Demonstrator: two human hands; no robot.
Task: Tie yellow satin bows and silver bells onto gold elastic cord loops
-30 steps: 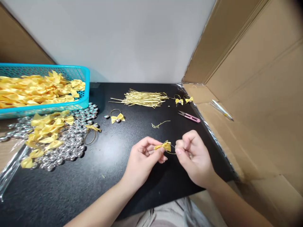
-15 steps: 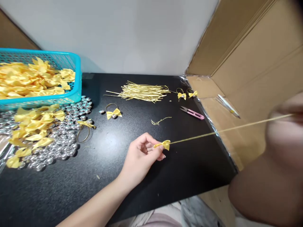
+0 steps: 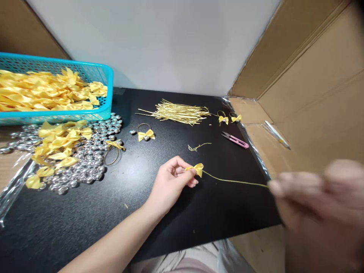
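My left hand (image 3: 170, 182) pinches a small yellow ribbon bow (image 3: 196, 169) above the black tabletop (image 3: 148, 212). A thin gold cord (image 3: 236, 181) runs from the bow to the right, slightly slack, into the fingertips of my right hand (image 3: 318, 201). That hand is close to the camera at the lower right and blurred by motion; its fingers look pinched on the cord's end.
A turquoise basket (image 3: 108, 94) of yellow bows stands at the back left, with loose bows (image 3: 57, 144) on silver beads (image 3: 85, 167) in front. A bundle of gold cords (image 3: 176, 113), finished bows (image 3: 146, 134), pink snips (image 3: 236, 140) and a cardboard box wall (image 3: 313, 94) lie around.
My right hand pulled the cord out far to the right, away from the bow, then came down and back toward it, and the cord has gone slack. My left hand kept holding the bow.
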